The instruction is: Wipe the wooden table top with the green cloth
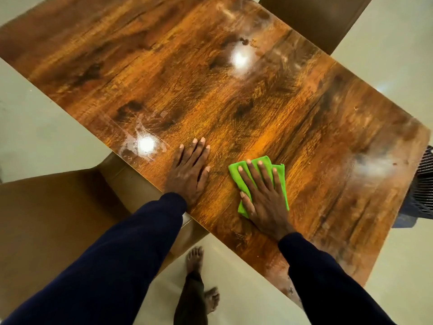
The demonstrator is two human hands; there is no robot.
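Now, your right hand point(264, 200) flat, fingers straight, pressing the folded green cloth point(239, 182) onto the wooden bench point(234, 102) near its front edge, your left hand point(189, 174) flat on bare wood just beside, brown chair point(46, 219) at left.

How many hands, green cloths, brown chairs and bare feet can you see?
Hands: 2, left hand and right hand
Green cloth: 1
Brown chairs: 2
Bare feet: 2
Total: 7
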